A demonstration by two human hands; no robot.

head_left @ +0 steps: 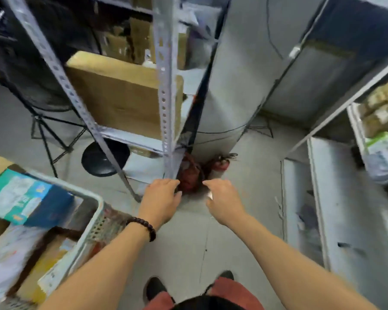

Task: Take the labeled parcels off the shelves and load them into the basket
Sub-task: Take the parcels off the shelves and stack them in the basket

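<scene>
Both my hands reach forward over the floor and hold nothing. My left hand [160,199], with a dark bead bracelet at the wrist, hangs with loosely curled fingers just below the foot of a metal shelf post [166,90]. My right hand [222,201] is beside it, fingers also loosely bent. The pale plastic basket [94,222] sits at lower left, filled with several parcels, among them a teal and blue labeled one [25,198]. A large cardboard box [121,97] stands on the left shelf. More parcels [383,135] lie on the right shelf.
Red fire extinguishers [220,164] and a red bag [189,175] lie on the floor by the post. A black round stool [103,158] and a black folding stand [47,130] are at left. White shelf boards [336,209] run along the right. My feet [157,287] stand on the grey floor.
</scene>
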